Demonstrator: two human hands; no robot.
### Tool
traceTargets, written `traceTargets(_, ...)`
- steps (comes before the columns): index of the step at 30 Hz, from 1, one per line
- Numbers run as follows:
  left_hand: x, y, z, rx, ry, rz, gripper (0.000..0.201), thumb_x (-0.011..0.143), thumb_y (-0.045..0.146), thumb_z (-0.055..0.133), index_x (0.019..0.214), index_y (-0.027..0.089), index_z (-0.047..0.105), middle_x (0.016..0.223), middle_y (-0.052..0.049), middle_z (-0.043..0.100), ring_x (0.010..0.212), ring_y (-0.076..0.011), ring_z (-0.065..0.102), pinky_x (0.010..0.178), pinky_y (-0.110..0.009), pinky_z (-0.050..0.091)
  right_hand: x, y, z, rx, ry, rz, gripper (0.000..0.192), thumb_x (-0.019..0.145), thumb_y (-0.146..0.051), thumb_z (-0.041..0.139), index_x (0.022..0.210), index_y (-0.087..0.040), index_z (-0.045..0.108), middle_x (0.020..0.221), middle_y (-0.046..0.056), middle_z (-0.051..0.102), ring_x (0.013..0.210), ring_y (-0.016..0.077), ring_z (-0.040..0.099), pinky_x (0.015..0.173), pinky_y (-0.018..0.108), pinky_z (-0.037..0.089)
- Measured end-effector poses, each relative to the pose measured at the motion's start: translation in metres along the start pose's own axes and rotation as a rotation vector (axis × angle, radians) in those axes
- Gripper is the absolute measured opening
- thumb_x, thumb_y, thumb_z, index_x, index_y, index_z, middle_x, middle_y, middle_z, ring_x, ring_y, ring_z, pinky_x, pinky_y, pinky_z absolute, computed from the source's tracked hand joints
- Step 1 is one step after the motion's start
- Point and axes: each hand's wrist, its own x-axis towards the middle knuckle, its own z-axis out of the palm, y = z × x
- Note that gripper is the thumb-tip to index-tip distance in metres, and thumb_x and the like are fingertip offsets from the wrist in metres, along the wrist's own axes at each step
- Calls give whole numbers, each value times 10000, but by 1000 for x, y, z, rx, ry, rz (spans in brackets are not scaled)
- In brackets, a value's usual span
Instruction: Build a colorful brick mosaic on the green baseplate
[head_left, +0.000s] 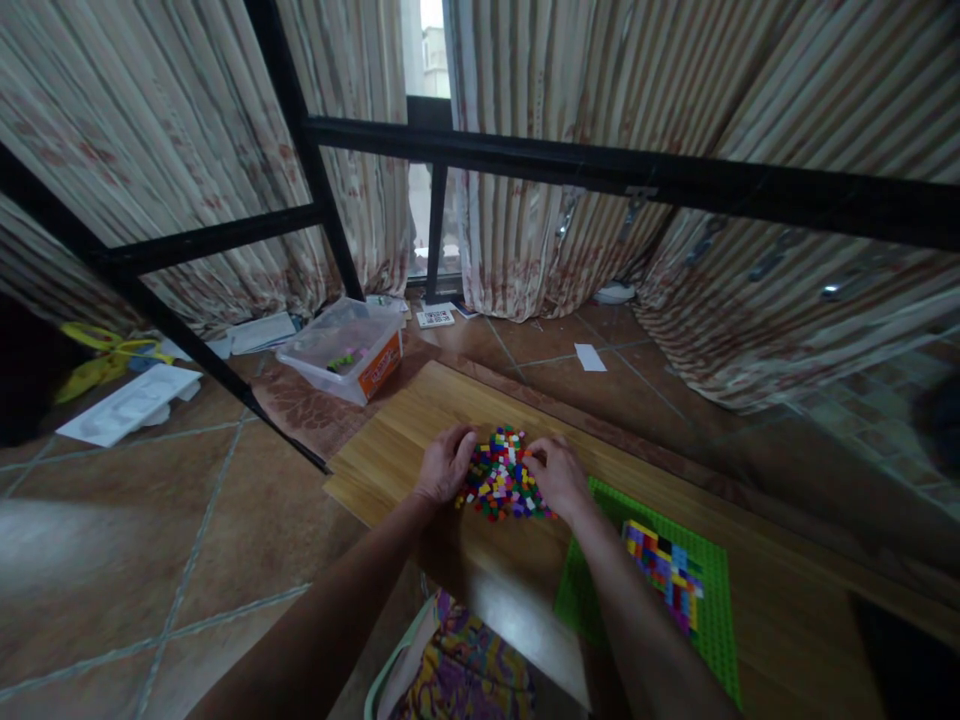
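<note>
Green baseplate (697,610) near the table's front edge, part-tiled with bricks | left hand (444,465) and right hand (556,477) cup the loose brick pile (504,475) mid-table, fingers curled, clamped on nothing I can tell | risk: a careless sweep could scatter bricks off the far edge onto the floor

There is just one view. The camera sits on the person's head and looks forward and down. It is close to the wooden table (420,420), which fills the lower middle, and both arms reach out from the bottom edge into the picture. Farther off it faces the floor (112,520), a black frame (600,170) and curtains (187,130). The wide lens bends straight lines near the edges. No second view shares the scene.
</note>
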Motion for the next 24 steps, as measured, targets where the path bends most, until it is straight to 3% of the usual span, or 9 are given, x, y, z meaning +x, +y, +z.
traceTargets(9,0,3,-2,13,-4,-13,374,946,428,381,1021,181,651,1002,-88,700,972,-216,642,875,-334,486,-10,-4,3,31,39,-84,108,846,-236,549,850,-229,656,862,36,671,826,195,605,736,288,410)
traceTargets(18,-1,2,-2,-30,5,-23,373,931,438,407,1023,177,657,998,-89,706,976,-220,644,878,-336,491,-20,-11,-5,22,44,-290,203,847,-141,523,941,-231,679,930,42,675,895,203,609,824,308,430)
traceTargets(24,-2,1,-1,-111,24,-20,347,910,430,463,1019,162,655,993,-96,705,965,-221,646,885,-351,497,-31,-14,-11,179,89,-207,283,864,-161,470,1054,-235,667,1026,60,690,956,209,631,887,347,461)
